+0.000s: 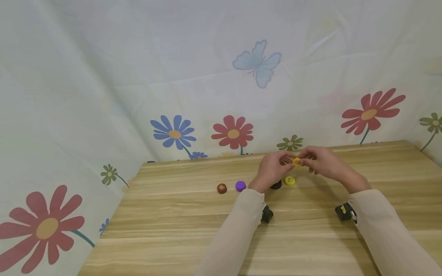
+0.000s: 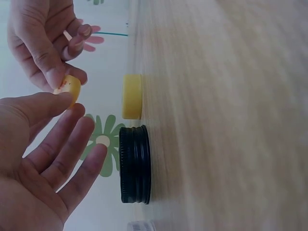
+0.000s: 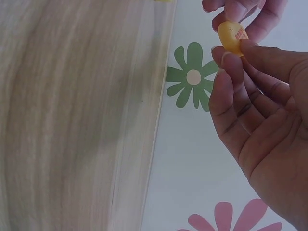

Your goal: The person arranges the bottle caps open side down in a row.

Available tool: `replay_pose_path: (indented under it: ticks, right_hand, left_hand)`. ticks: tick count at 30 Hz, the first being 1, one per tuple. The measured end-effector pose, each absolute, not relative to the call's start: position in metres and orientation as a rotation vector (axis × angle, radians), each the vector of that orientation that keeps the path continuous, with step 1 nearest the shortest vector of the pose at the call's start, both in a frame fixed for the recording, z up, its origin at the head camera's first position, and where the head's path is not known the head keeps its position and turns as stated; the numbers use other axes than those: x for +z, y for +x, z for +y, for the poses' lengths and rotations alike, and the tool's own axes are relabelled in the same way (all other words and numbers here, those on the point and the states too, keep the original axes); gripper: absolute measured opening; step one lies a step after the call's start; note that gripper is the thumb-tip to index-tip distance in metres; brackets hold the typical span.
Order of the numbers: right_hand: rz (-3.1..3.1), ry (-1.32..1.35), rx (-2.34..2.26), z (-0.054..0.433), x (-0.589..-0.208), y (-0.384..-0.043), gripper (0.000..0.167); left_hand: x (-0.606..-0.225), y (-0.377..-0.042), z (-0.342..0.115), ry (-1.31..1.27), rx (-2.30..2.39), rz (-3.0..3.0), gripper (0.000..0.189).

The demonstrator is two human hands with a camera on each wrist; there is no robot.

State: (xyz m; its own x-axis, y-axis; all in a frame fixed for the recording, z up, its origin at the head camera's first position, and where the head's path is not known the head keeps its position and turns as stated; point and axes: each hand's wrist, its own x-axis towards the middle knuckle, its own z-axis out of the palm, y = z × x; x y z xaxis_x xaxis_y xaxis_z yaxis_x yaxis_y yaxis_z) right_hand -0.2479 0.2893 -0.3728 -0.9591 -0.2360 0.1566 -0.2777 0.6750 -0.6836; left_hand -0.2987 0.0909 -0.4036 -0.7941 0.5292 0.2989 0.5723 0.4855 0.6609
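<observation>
A small orange-yellow bottle cap point(image 1: 296, 162) with red print is held up above the table between both hands. My left hand point(image 1: 274, 168) pinches one side of it with thumb and forefinger, while its other fingers spread loosely. From the opposite side my right hand point(image 1: 322, 163) pinches it too, thumb against fingertips. Below the hands a yellow cap point(image 1: 290, 181) lies on the table beside a black ridged lid point(image 2: 134, 164), which the left hand partly covers in the head view.
Left of the hands, a purple cap point(image 1: 240, 186) and a dark red-brown cap point(image 1: 222, 188) lie on the wood-grain table point(image 1: 165, 222). A white flowered cloth point(image 1: 193, 88) hangs behind the table's back edge. Dark wrist cameras sit under both sleeves.
</observation>
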Motion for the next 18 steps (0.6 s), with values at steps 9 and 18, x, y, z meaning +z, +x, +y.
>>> replay_pose_path:
  ticks: [9,18]
  right_hand:
    - [-2.829,0.425,1.198,0.2879,-0.3718,-0.2474,0.018]
    - [-2.829,0.444,1.214,0.2886,-0.3704,-0.2481,0.017]
  left_hand:
    - [-0.4026,-0.2985,0.0899,-1.012,-1.254,-2.669,0.031]
    - [-0.4019,-0.299,0.0903,-0.991,-1.225,-2.684,0.03]
